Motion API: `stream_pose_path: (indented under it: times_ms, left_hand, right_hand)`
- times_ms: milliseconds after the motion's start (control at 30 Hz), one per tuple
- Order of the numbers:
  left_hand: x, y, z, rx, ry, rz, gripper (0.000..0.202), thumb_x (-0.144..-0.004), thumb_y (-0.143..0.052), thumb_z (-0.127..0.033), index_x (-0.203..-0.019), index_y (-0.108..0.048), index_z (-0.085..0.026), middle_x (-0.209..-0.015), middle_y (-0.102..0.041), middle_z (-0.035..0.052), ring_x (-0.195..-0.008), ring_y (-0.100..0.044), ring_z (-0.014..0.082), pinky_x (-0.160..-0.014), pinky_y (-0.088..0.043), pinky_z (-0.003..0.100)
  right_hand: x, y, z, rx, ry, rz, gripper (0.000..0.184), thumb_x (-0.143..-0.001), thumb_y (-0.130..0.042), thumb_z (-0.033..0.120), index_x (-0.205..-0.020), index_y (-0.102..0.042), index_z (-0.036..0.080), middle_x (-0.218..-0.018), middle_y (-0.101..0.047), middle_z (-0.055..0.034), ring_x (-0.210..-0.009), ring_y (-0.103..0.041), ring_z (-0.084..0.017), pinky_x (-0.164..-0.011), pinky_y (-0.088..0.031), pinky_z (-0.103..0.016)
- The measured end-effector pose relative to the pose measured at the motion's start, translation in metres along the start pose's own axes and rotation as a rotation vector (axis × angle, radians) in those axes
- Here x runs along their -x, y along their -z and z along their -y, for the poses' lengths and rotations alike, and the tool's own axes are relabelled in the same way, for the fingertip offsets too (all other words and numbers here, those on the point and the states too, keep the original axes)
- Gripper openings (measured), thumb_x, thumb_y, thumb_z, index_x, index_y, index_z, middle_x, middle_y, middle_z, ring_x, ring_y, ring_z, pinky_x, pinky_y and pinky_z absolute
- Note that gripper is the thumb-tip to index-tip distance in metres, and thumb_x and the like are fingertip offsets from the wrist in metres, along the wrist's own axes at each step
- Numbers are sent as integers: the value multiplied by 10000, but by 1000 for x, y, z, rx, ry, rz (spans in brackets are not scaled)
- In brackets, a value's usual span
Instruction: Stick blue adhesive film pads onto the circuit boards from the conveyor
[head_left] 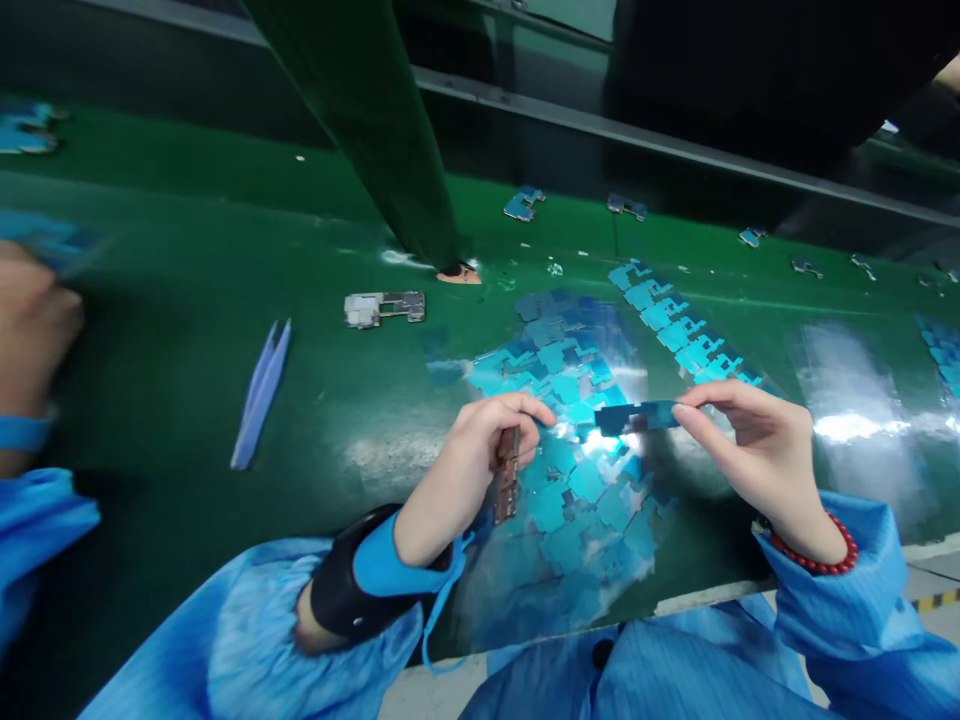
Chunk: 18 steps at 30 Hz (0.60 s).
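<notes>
Blue strip (637,416) lies level, right hand (757,455) pinching its right end, free end beside left hand (469,460) clamped on upright board (508,487).

circuit boards (384,307): 2 | blue tweezers (260,393): 1 | blue stickers (570,385): uncounted

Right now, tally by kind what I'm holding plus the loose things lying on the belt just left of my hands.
Circuit boards: 2, the held board in the left hand and the loose board on the belt
Blue film piece: 1, in the right hand
Plastic tweezers: 1
Total: 4
</notes>
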<state>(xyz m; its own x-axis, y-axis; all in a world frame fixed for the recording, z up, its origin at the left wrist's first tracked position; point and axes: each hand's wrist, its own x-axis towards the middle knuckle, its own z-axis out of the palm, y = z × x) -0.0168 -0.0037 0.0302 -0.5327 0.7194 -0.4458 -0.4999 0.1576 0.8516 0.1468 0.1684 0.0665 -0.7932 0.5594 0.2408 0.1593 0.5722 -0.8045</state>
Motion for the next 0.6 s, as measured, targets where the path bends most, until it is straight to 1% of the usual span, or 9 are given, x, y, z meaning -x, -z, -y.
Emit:
stream_pose_path:
  times_ms: [100,200,267,333,433,500,567,600]
  left_hand:
    - [3,-2,-6,48,31,-31,198,-595,-537,-271,-698,-656,-151,-542,-527,-13,-510,-447,125,-487,-357,250]
    - [8,-6,-9,35,24,-34,139,-663,-626,-212,-785,-668,-159,-643,-614,-7,-595,-537,128,-563,-429,243]
    - [10,-8,-8,7,-9,-34,177,-721,-685,-235,-885,-670,-171,-734,-682,10,-691,-616,144,-644,-481,247]
    - [13,-10,-5,-26,-60,-58,222,-735,-724,-264,-932,-665,-180,-804,-722,29,-765,-661,164,-708,-517,264]
    - [18,-14,-2,-74,-112,-77,198,-762,-714,-274,-932,-667,-182,-825,-744,38,-763,-678,167,-708,-535,265]
    - [20,-17,0,-134,-130,-59,190,-793,-674,-271,-961,-665,-183,-791,-743,27,-725,-668,156,-657,-522,240]
    - [21,-18,2,-223,-163,-63,192,-815,-637,-263,-987,-669,-186,-715,-721,2,-658,-636,137,-607,-498,220]
    - [22,-19,2,-265,-193,-84,199,-820,-627,-261,-998,-674,-188,-682,-705,-11,-630,-618,129,-589,-490,213]
  right_hand:
    - [1,1,0,-41,-35,-13,57,-792,-707,184,-789,-700,240,-756,-721,23,-696,-666,-127,-683,-537,-239]
    - [0,0,2,-93,-76,-35,46,-771,-726,205,-766,-709,247,-734,-727,16,-664,-675,-136,-666,-561,-246]
    - [-1,-1,3,-150,-111,-42,39,-759,-737,222,-745,-710,247,-718,-727,6,-656,-677,-149,-663,-573,-263]
    - [-1,-3,1,-228,-157,-18,41,-754,-746,241,-735,-710,245,-705,-721,0,-658,-676,-154,-656,-575,-267]
    - [0,-7,-4,-341,-242,59,59,-751,-763,263,-746,-707,245,-719,-713,7,-684,-673,-136,-653,-559,-232]
    - [2,-9,-6,-374,-281,100,62,-760,-761,265,-762,-702,244,-744,-709,11,-697,-668,-123,-648,-547,-215]
    - [3,-11,-4,-365,-265,102,49,-780,-743,245,-779,-694,245,-760,-704,11,-707,-662,-122,-653,-540,-220]
    - [4,-11,-2,-347,-228,85,44,-793,-727,224,-791,-690,246,-765,-701,11,-721,-660,-126,-683,-541,-236]
